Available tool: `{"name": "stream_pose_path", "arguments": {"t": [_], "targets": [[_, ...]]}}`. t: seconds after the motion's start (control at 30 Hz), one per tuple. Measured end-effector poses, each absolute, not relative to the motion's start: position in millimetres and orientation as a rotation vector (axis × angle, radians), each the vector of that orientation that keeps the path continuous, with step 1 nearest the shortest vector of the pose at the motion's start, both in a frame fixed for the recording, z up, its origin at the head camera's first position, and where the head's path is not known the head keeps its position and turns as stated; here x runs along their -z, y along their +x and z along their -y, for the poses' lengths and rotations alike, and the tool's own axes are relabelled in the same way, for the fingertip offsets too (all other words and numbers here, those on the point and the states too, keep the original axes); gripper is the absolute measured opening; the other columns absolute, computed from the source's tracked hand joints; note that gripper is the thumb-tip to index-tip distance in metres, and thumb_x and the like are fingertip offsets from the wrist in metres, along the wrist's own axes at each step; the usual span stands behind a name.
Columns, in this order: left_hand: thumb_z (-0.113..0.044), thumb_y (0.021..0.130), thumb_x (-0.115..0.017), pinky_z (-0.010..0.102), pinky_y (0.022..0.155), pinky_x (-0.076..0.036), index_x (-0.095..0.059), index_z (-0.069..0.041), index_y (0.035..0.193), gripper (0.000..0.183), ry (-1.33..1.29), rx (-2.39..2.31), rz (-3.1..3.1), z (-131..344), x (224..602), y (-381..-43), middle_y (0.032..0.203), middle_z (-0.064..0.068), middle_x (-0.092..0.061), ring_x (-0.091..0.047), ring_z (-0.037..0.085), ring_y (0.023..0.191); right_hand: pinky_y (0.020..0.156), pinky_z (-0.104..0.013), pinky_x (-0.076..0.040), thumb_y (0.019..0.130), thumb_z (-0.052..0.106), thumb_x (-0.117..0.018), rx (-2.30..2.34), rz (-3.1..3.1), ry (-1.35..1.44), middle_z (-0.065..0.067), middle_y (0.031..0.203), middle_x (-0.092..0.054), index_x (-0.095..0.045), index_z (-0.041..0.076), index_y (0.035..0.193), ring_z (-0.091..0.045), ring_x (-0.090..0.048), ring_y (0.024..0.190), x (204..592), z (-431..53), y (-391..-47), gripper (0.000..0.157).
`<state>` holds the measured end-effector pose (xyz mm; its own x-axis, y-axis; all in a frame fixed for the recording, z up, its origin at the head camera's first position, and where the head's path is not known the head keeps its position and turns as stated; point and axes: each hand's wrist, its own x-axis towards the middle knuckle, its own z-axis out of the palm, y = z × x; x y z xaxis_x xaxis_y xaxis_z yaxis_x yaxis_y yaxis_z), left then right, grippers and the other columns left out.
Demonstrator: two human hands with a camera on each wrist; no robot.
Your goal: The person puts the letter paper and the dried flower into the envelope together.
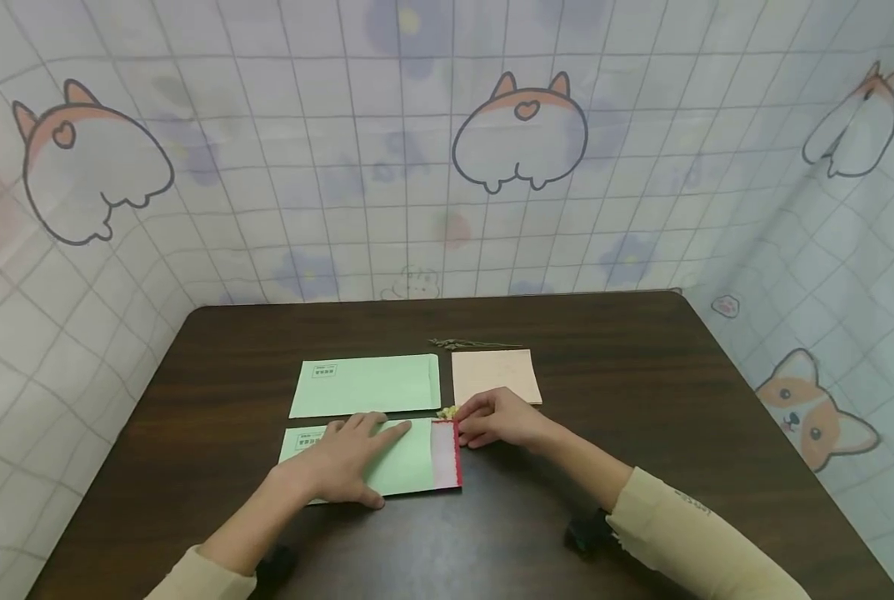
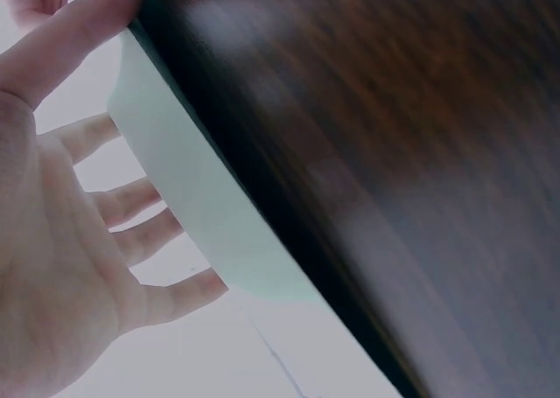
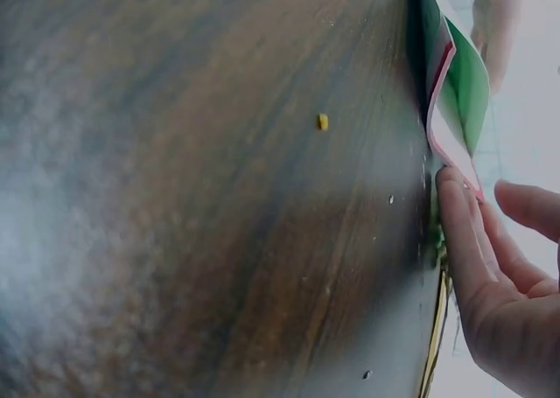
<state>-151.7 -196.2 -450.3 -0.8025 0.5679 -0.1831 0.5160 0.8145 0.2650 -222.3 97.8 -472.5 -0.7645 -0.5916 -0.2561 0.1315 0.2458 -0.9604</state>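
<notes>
Front envelope (image 1: 407,467), green: on table (image 1: 604,333). Red-edged card (image 1: 445,456): partly inside front envelope. Left hand (image 1: 344,460): fingers spread, resting on front envelope. Right hand (image 1: 502,417): fingers extended, touching card. Back envelope (image 1: 367,387): just beyond front envelope.

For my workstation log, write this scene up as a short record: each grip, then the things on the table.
Left grip: spread over the near green envelope
Right grip: fingertips touching the outer end of the red-edged card
Red-edged card: partly inside the near green envelope, sticking out at its right end
Far green envelope: flat, beyond the near one
Beige paper: right of the far green envelope
Dried sprig: just beyond the beige paper
</notes>
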Motion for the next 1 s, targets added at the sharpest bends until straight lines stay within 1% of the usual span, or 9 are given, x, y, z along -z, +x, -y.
{"name": "stream_pose_path", "arguments": {"t": [0.43,0.7,1.0], "targets": [[-0.041,0.077,-0.089,0.063,0.105,-0.034,-0.036,-0.019,0.161,0.101,0.822,-0.312,-2.740,197,445,-151,0.150,0.016,-0.040,-0.038,0.035,0.138,0.081,-0.042,-0.060,0.099,0.007,-0.068,1.549,-1.905,-0.451,-0.018,0.103,-0.074,-0.068,-0.006,0.117,-0.031,-0.074,0.089,471,-92,-222,0.023],[-0.040,0.077,-0.090,0.063,0.105,-0.033,-0.037,-0.017,0.160,0.101,0.828,-0.338,-2.717,195,446,-150,0.150,0.016,-0.040,-0.038,0.035,0.138,0.084,-0.042,-0.060,0.099,0.007,-0.068,1.556,-1.860,-0.473,-0.019,0.107,-0.073,-0.067,-0.008,0.121,-0.032,-0.073,0.095,472,-91,-220,0.026],[-0.043,0.078,-0.089,0.065,0.109,-0.029,-0.035,-0.020,0.162,0.102,0.789,-0.310,-2.702,197,442,-153,0.154,0.016,-0.038,-0.035,0.036,0.142,0.086,-0.042,-0.059,0.099,0.006,-0.069,1.578,-1.809,-0.470,-0.021,0.110,-0.073,-0.063,-0.009,0.124,-0.032,-0.073,0.099,470,-85,-224,0.030]]}}
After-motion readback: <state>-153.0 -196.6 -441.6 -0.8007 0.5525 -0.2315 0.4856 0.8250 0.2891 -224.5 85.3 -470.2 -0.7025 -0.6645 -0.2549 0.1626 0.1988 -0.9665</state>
